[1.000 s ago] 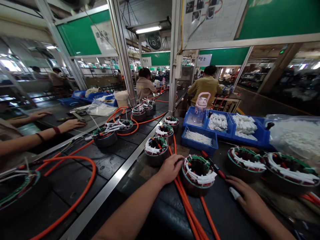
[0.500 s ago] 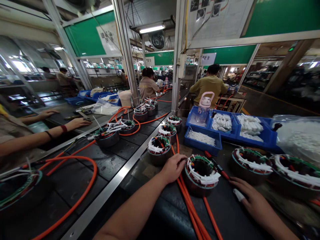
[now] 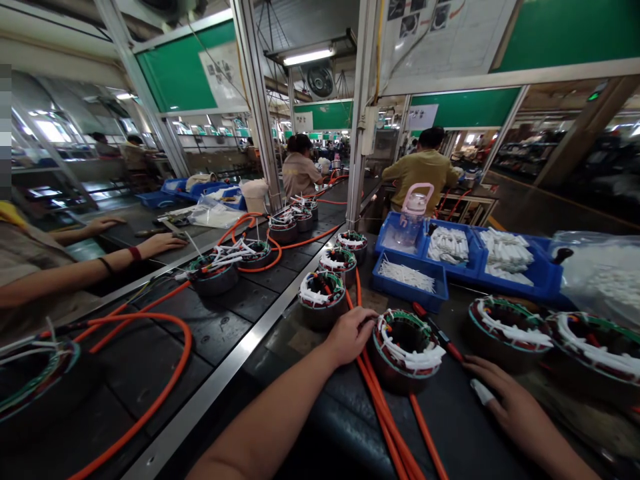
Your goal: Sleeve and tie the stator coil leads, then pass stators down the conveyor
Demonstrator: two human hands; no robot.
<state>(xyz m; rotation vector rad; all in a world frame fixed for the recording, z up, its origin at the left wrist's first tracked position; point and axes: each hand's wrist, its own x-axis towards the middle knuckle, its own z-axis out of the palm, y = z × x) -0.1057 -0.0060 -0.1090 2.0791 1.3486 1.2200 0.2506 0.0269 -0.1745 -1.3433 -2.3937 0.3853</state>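
Note:
A motor stator [image 3: 407, 350], a dark ring topped with green, red and white-sleeved windings, stands upright on the bench between my hands. My left hand [image 3: 350, 335] rests at its left side, fingers loosely bent and fingertips at the rim, not wrapped round it. On the other side my right hand [image 3: 507, 400] lies palm down with fingers stretched out, a white cover on its thumb. Its fingertips are by the red handle of a slim tool [image 3: 454, 350], and I see no grip on it. Orange cables [image 3: 383, 400] run beneath my left hand and past the stator.
More stators [image 3: 321, 297] line the bench behind; others [image 3: 510, 330] stand at right. Blue bins [image 3: 450, 247] hold white sleeves and a bottle; a small bin [image 3: 410, 283] holds thin white sticks. A metal rail [image 3: 240, 357] borders the conveyor. A co-worker's hand [image 3: 163, 245] rests across it.
The whole view has shifted slightly, with most things appearing a little further right. Both hands keep the same places relative to the stator and the tool.

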